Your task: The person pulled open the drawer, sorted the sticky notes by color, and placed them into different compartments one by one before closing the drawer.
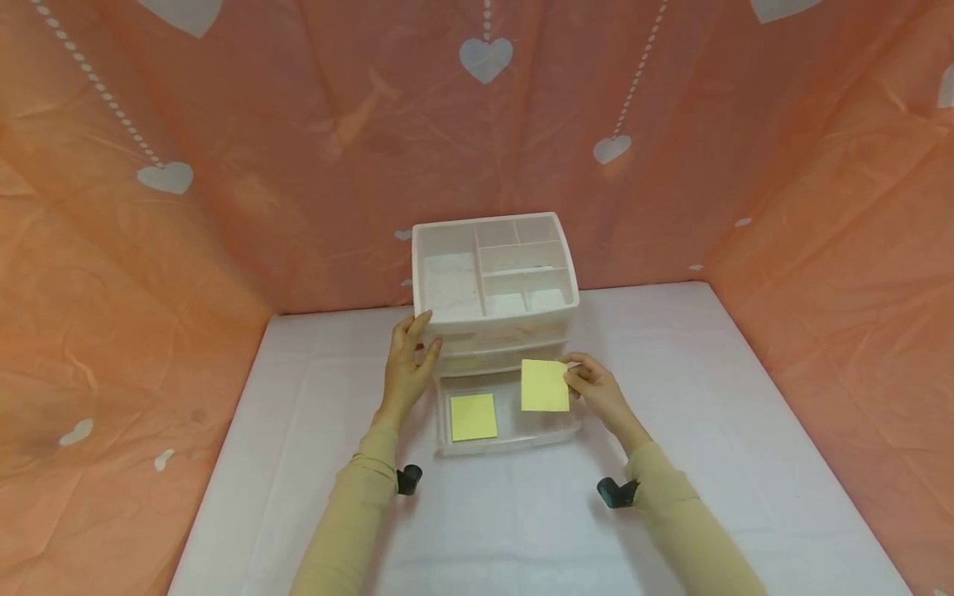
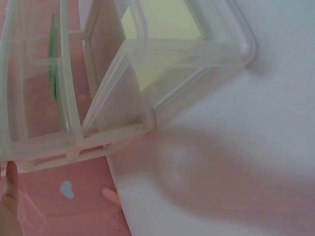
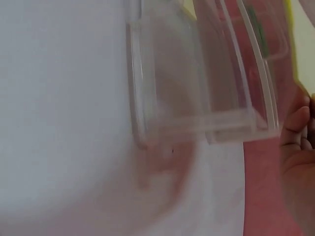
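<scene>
A white plastic drawer unit (image 1: 499,319) stands at the back of the table, its bottom drawer (image 1: 514,447) pulled out toward me. On the left side of that drawer lies a square yellow sticky note pad (image 1: 473,417), also visible through the clear plastic in the left wrist view. My right hand (image 1: 599,393) pinches a second yellow sticky note pad (image 1: 545,386) by its right edge, above the drawer's right side. My left hand (image 1: 406,372) touches the unit's front left corner with fingers extended; in the left wrist view, a fingertip (image 2: 12,169) meets the frame.
The unit's top tray (image 1: 450,277) is divided into several compartments. Something green (image 2: 52,64) shows inside an upper drawer. White cloth (image 1: 708,414) covers the table, and an orange-pink curtain (image 1: 358,182) with hearts encloses the back and sides.
</scene>
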`<control>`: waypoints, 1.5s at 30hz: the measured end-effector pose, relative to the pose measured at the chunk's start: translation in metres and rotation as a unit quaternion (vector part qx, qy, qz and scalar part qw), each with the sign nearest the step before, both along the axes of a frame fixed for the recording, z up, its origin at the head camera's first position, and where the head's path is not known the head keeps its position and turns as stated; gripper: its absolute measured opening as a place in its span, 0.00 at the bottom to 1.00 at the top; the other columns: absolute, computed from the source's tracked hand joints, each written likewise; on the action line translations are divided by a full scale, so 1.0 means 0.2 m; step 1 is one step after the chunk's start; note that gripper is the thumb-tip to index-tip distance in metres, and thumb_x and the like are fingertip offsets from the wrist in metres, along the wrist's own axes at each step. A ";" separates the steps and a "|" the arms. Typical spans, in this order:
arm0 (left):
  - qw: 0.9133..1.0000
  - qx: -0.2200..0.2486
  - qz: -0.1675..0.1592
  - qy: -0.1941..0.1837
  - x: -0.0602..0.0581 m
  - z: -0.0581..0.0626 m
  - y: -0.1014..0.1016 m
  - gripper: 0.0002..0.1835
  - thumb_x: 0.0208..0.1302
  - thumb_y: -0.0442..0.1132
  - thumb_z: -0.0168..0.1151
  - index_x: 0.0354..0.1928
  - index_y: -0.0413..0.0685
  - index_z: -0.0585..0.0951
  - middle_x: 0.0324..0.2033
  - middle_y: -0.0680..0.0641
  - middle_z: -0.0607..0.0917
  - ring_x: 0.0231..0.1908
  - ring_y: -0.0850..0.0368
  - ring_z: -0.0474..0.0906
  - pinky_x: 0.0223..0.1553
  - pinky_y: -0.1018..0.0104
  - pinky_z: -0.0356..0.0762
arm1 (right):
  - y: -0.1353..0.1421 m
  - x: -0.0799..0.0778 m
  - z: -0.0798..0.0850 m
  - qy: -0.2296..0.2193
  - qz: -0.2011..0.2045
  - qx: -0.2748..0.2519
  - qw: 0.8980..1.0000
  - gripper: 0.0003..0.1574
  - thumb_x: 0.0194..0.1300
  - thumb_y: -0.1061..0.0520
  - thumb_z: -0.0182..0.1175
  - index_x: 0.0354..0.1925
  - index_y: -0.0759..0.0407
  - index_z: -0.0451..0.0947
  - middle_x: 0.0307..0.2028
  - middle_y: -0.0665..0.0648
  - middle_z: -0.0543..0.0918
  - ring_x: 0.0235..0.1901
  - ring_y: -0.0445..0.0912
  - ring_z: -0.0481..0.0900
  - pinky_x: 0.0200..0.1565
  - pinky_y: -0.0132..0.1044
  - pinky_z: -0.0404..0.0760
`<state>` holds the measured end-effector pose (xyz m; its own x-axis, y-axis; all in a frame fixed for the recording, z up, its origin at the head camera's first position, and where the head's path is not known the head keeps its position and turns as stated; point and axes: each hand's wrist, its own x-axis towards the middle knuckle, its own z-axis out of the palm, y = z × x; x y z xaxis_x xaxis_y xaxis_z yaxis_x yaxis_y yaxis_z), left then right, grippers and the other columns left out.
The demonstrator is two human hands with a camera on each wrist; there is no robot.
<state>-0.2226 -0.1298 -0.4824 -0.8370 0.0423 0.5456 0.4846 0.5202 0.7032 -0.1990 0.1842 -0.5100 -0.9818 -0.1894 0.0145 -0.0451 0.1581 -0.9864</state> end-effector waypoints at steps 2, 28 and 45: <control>1.000 0.000 0.001 -0.004 0.00 0.00 0.00 0.24 0.66 0.38 0.56 0.62 0.56 0.65 0.57 0.37 0.66 0.44 0.40 0.75 0.39 0.45 0.81 | -0.04 0.00 0.00 0.006 0.015 0.027 1.000 0.19 0.67 0.63 0.53 0.55 0.68 0.67 0.29 0.51 0.76 0.25 0.39 0.72 0.30 0.28 0.76; 1.000 0.000 -0.003 -0.008 -0.01 -0.01 0.00 0.24 0.66 0.38 0.56 0.62 0.56 0.64 0.57 0.37 0.65 0.46 0.42 0.74 0.46 0.47 0.79 | -0.31 -0.03 -0.06 0.058 0.046 0.424 0.902 0.14 0.63 0.66 0.49 0.48 0.63 0.66 0.31 0.62 0.81 0.25 0.50 0.78 0.27 0.39 0.80; 1.000 0.006 -0.001 -0.004 0.00 -0.02 0.00 0.24 0.65 0.37 0.57 0.62 0.56 0.65 0.57 0.37 0.66 0.47 0.41 0.74 0.46 0.46 0.79 | -0.35 0.00 -0.11 0.185 0.026 0.496 0.848 0.18 0.58 0.71 0.50 0.48 0.70 0.64 0.21 0.64 0.80 0.20 0.54 0.78 0.23 0.41 0.80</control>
<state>-0.2234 -0.1290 -0.4854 -0.8413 0.0369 0.5393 0.4799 0.5102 0.7137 -0.2000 0.1143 -0.5327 -0.9346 -0.3318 0.1286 -0.3553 0.8899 -0.2862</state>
